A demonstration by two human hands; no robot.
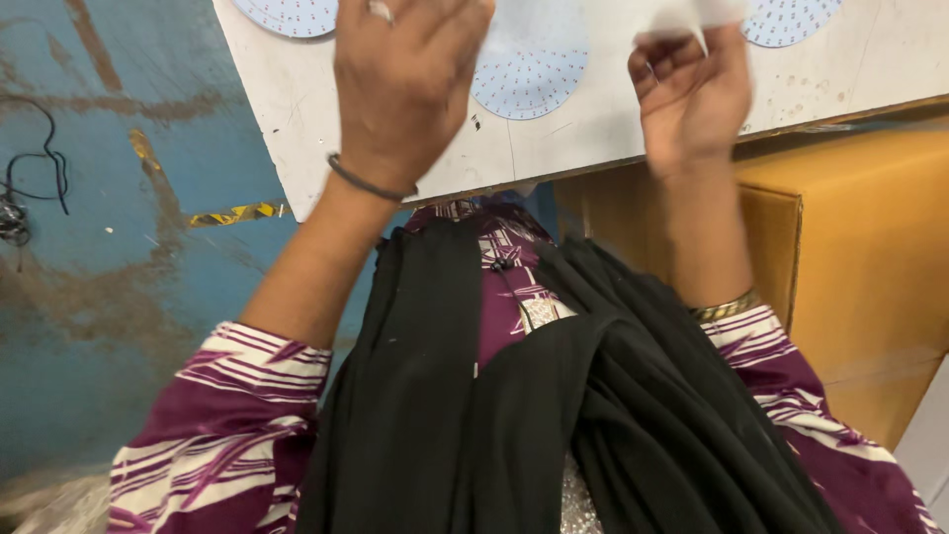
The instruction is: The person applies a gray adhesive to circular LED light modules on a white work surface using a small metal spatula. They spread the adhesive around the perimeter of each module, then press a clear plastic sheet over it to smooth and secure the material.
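My left hand hovers over the white worktable, fingers spread, back of the hand up, with a ring on one finger and a thin black band on the wrist. It partly covers a round pale-blue disc dotted with small points. My right hand is curled around a blurred white sheet at the top edge of the view. Whether the left hand touches the disc is hidden.
Two more dotted discs lie on the table, one at top left, one at top right. A brown cardboard box stands under the table at right. Blue worn floor with a black cable at left.
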